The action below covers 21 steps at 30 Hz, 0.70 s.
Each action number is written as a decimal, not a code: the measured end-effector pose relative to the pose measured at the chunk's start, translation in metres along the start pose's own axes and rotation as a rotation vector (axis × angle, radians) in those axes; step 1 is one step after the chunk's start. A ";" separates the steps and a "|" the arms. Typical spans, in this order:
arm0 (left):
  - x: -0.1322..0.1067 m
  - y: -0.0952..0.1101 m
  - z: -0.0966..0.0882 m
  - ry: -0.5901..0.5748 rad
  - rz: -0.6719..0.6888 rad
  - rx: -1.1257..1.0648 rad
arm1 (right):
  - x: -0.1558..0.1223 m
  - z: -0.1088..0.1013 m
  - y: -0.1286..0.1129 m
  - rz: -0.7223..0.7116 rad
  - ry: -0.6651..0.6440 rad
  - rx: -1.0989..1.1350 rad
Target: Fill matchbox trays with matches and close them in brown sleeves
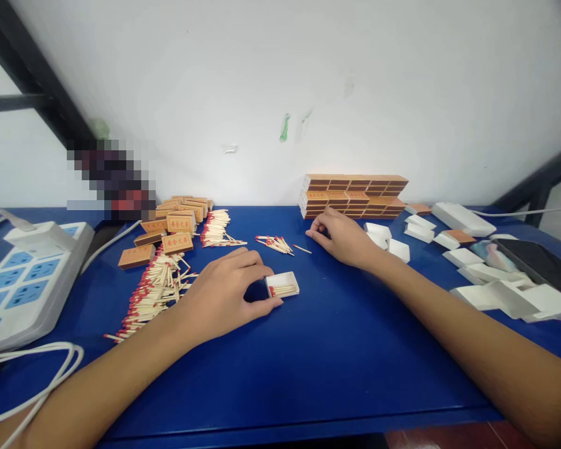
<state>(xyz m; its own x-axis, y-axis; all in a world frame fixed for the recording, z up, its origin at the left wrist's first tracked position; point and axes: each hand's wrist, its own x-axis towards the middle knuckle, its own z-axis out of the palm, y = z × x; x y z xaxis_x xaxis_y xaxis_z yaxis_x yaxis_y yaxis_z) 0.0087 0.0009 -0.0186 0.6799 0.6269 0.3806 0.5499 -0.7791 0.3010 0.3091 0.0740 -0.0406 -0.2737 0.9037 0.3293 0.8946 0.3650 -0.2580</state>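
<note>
My left hand [224, 292] grips the white tray [283, 285] on the desk [355, 355]. Behind the tray, my right hand [343, 240] curls at loose matches [275, 244], grip unclear. I judge filling; next needs a fine pinch.

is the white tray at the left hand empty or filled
Partly filled: the white tray, steadied by the left hand, lies open side up with a few red-tipped matches inside.

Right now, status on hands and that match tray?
Left hand grips the white matchbox tray, few matches inside. Right hand fingertips down on the blue table beside the loose match pile; grasp unclear. Nothing between tray and pile.
</note>
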 end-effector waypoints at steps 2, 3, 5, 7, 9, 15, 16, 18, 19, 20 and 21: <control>-0.001 0.000 0.000 -0.006 -0.002 0.001 | -0.001 -0.003 -0.005 0.033 -0.020 -0.024; -0.001 0.000 0.000 -0.006 -0.001 0.000 | -0.001 -0.005 -0.007 0.062 -0.032 -0.032; -0.001 0.000 -0.001 0.001 0.001 0.001 | -0.003 -0.011 -0.011 0.138 -0.044 -0.045; -0.002 0.001 -0.001 0.009 0.004 0.002 | -0.005 -0.018 -0.012 0.142 -0.041 -0.021; -0.002 0.002 -0.001 0.008 0.004 0.002 | -0.008 -0.024 -0.011 0.026 -0.070 0.081; 0.000 0.002 0.000 -0.006 0.000 0.010 | -0.014 -0.030 0.002 -0.095 -0.279 0.239; 0.000 0.001 -0.001 -0.002 0.001 0.011 | -0.014 -0.030 0.004 -0.075 -0.280 0.225; 0.000 0.001 -0.001 0.001 0.001 0.013 | -0.014 -0.030 0.008 -0.037 -0.288 0.204; 0.000 0.001 -0.002 0.000 0.001 0.013 | -0.014 -0.031 0.009 -0.020 -0.298 0.195; 0.000 0.001 -0.002 -0.003 0.000 0.012 | -0.014 -0.031 0.010 -0.005 -0.307 0.185; 0.000 0.001 -0.002 -0.005 0.000 0.012 | -0.014 -0.031 0.010 0.007 -0.309 0.176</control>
<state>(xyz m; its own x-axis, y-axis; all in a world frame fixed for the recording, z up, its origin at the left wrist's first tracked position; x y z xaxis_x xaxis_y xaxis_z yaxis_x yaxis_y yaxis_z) 0.0088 -0.0001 -0.0164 0.6823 0.6270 0.3758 0.5557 -0.7789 0.2907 0.3327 0.0576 -0.0193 -0.3857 0.9216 0.0440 0.8294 0.3672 -0.4210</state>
